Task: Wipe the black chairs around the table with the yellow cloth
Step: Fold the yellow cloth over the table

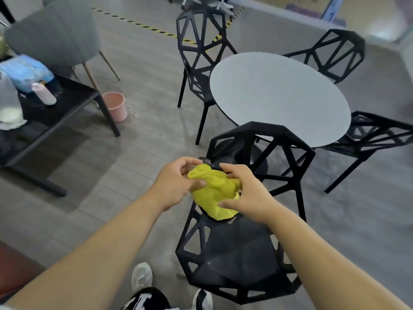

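Note:
The yellow cloth is bunched up between both my hands, above the nearest black chair. My left hand grips its left side with curled fingers. My right hand holds its right side, thumb underneath. The nearest chair stands in front of me, its lattice back toward the round grey table. Three more black lattice chairs ring the table: one at the far left, one at the far right, one at the right.
A black low table at the left carries a blue pack and a white bottle. A pink bucket stands on the floor beside it. A grey upholstered chair is behind. My shoes are below.

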{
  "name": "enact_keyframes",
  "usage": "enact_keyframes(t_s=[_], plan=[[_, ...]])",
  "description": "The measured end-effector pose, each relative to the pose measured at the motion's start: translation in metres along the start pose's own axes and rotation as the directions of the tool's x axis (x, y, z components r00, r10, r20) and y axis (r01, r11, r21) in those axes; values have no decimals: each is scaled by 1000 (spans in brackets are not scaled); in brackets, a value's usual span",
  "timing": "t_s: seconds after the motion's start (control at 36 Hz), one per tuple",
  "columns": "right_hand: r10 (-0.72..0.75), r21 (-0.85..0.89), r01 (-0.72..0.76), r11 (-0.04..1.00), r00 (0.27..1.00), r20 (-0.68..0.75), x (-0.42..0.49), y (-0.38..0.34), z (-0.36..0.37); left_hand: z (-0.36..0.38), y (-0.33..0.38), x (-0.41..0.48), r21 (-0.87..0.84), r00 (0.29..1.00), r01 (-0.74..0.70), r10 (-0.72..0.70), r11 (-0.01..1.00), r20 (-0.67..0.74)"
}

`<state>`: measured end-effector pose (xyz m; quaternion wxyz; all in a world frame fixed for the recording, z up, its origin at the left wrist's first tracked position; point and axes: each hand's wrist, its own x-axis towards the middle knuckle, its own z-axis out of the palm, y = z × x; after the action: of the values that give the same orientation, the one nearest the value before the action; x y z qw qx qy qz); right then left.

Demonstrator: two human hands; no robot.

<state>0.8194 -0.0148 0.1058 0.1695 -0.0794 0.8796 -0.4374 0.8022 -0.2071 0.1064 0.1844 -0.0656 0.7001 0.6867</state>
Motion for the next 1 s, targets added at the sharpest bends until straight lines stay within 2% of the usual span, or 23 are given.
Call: enact_keyframes(t_s=[0.11,0.22,0.33,0.47,0.58,0.72,0.81,1.0], plan=[[136,135,-125,983,988,-73,21,-15,3,-25,11,13,39,995,-95,94,995,23],[237,155,-221,963,966,-98,58,-39,15,-67,27,32,-7,985,-163,163,987,48],[210,125,-195,973,970,-125,99,-74,35,-119,46,54,71,973,-207,199,976,116],[250,259,-182,949,933,-260,151,-119,58,-192,65,87,340,976,-215,184,915,121],[246,354,-111,929,898,-365,182,-150,67,-241,76,113,437,991,-129,103,890,83],[253,387,-77,919,867,-429,205,-171,67,-276,90,133,569,983,-185,153,802,104],[242,352,-77,933,857,-455,215,-177,64,-287,97,143,550,978,-210,181,808,108],[201,310,-52,949,859,-471,238,-179,60,-302,114,168,363,977,-212,200,907,73]])
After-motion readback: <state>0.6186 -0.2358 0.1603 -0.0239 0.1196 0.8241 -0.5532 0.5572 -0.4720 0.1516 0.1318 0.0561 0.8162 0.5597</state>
